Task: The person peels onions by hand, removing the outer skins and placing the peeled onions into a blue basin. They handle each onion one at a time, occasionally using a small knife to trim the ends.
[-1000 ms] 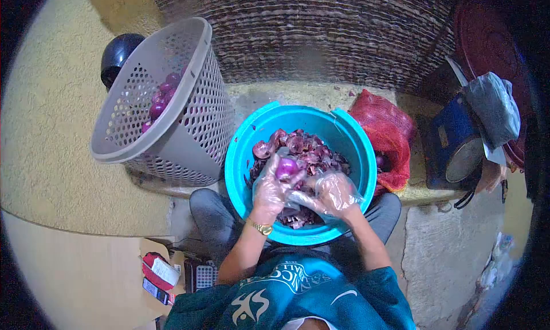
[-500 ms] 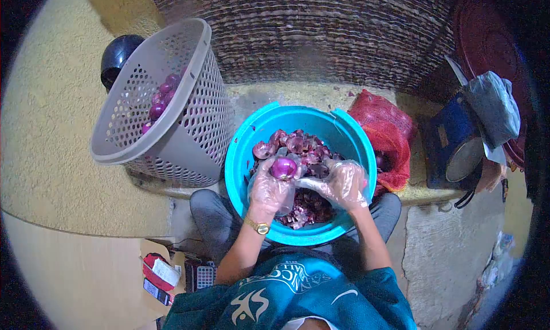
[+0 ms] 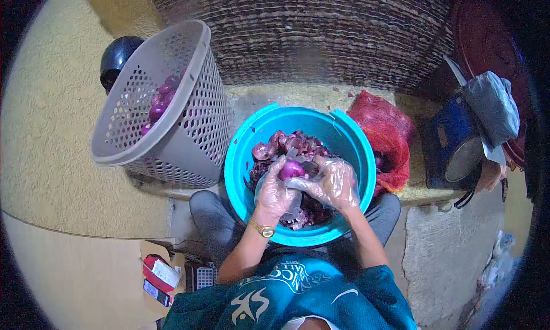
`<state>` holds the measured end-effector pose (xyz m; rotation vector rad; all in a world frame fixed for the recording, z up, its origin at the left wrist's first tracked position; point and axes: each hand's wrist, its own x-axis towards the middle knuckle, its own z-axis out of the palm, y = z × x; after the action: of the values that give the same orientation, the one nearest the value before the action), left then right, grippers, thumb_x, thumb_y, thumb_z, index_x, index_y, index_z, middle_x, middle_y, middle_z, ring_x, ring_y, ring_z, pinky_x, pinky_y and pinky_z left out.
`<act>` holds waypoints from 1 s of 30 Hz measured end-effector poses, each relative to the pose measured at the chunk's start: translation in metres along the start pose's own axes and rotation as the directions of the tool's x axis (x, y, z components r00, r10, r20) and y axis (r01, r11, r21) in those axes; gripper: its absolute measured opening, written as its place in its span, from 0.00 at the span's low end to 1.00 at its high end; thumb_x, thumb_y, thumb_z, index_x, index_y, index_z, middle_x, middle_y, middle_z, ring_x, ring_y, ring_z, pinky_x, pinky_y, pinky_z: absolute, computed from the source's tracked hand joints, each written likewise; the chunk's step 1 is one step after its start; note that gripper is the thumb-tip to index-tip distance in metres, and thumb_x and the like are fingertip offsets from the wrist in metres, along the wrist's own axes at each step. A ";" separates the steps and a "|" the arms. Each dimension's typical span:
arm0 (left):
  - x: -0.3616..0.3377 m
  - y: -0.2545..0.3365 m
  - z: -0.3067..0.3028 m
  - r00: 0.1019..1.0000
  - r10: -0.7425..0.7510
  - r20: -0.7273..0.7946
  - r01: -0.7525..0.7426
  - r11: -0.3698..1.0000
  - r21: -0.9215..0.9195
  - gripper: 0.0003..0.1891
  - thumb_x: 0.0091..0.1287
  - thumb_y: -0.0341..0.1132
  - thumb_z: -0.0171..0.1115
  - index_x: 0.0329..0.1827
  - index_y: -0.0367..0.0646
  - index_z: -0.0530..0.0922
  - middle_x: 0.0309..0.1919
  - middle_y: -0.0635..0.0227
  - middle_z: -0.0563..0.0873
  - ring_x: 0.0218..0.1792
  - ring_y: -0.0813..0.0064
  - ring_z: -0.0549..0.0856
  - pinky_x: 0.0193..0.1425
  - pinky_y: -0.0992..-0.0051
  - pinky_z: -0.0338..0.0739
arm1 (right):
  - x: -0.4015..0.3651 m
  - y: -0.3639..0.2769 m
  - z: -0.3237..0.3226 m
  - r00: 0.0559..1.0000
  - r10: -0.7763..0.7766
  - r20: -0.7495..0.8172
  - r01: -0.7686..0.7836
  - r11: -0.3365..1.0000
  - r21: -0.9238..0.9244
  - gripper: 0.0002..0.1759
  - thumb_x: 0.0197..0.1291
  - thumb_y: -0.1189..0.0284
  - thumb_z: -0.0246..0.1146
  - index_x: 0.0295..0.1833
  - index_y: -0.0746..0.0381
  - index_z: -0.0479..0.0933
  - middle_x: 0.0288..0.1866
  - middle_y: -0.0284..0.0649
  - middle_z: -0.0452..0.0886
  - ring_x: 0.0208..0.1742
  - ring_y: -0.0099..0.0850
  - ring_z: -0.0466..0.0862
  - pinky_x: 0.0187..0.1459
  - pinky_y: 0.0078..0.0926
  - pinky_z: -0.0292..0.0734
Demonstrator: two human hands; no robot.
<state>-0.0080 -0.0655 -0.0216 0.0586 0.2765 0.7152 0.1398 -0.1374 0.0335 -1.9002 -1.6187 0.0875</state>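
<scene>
My left hand (image 3: 275, 194), in a clear plastic glove, holds a shiny purple red onion (image 3: 292, 170) over the blue tub (image 3: 243, 141). My right hand (image 3: 337, 186), gloved the same way, is closed around what looks like a small knife (image 3: 311, 169). Its dark blade lies beside the onion, and the handle is mostly covered by the fingers. The right thumb reaches across to the onion's near side. Below both hands, the tub contains unpeeled onions (image 3: 264, 151) and a heap of dry onion skins (image 3: 301, 220).
A tall grey perforated basket (image 3: 215, 112) with peeled onions (image 3: 163, 101) stands left of the tub. To the right sits a red mesh sack (image 3: 384, 121) with onions inside. A blue container (image 3: 452, 141) is farther right. A phone (image 3: 156, 293) lies at lower left.
My left hand has moved slightly right with the onion. My right hand has come left, bringing its thumb and the blade against or close to the onion.
</scene>
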 end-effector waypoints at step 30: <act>0.004 -0.003 -0.004 0.995 0.037 0.096 -0.030 0.997 -0.067 0.17 0.75 0.36 0.56 0.63 0.40 0.76 0.58 0.53 0.83 0.60 0.57 0.82 0.70 0.58 0.75 | -0.004 -0.013 -0.004 0.998 0.066 0.014 -0.068 0.992 0.102 0.37 0.48 0.34 0.69 0.35 0.61 0.85 0.21 0.50 0.82 0.25 0.45 0.86 0.31 0.42 0.79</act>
<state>-0.0044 -0.0654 -0.0272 0.0356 0.1592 0.7521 0.1294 -0.1418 0.0415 -1.8780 -1.5277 0.2054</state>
